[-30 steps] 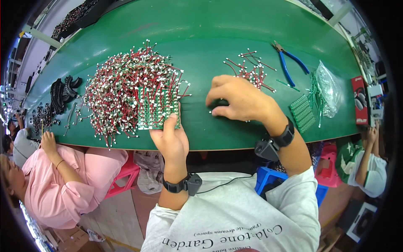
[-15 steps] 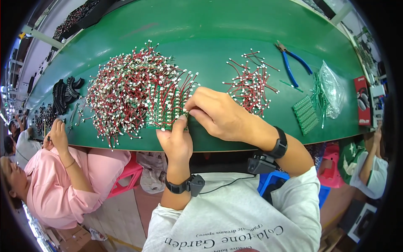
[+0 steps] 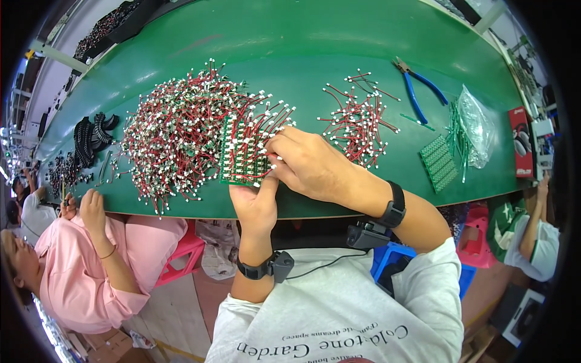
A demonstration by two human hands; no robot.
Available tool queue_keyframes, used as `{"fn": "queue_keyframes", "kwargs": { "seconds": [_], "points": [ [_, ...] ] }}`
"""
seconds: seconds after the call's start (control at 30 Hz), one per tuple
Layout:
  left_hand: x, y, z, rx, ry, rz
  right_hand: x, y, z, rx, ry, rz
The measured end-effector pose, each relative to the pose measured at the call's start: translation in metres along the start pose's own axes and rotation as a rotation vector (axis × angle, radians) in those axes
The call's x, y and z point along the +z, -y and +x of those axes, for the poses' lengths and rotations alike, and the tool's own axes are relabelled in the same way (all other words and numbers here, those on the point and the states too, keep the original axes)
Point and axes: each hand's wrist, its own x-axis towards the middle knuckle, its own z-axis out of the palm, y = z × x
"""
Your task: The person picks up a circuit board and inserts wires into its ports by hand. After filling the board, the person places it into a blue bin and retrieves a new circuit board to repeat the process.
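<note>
My left hand point(image 3: 254, 209) grips a green circuit board panel point(image 3: 230, 160) by its near edge, thumb at the near right corner. Rows of white connectors cover the panel, and red and black wires with white plugs stand up from it. At the panel's right edge, the fingers of my right hand point(image 3: 311, 160) are pinched together next to the left thumb. What lies between those fingertips is hidden. Directly left of the panel spreads a big heap of wired small boards point(image 3: 172, 130). To the right of my hands lies a smaller pile of loose red-and-black wire leads point(image 3: 357, 124).
Blue-handled cutters point(image 3: 416, 91) lie at the far right. Nearby are a bare green panel point(image 3: 440, 163), thin green strips point(image 3: 463, 145), a clear plastic bag point(image 3: 478, 130) and a red box point(image 3: 520, 142). Black curved parts point(image 3: 92, 136) lie left. A co-worker in pink point(image 3: 91, 272) sits left.
The panel has turned and shifted slightly right, showing more of its face. My left thumb has moved right along its near edge, close to the right fingertips. The co-worker's hands have moved.
</note>
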Motion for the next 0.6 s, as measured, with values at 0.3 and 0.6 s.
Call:
{"fn": "queue_keyframes", "kwargs": {
  "seconds": [0.3, 0.6],
  "points": [
    [0.0008, 0.0008, -0.002, -0.03, 0.032, 0.017, -0.0005, 0.0026, -0.0002, 0.045, 0.055, -0.175],
    [-0.0035, 0.0018, -0.0017, -0.015, 0.056, 0.081, 0.0047, -0.0006, -0.0013, -0.008, 0.01, -0.243]
  ]
}}
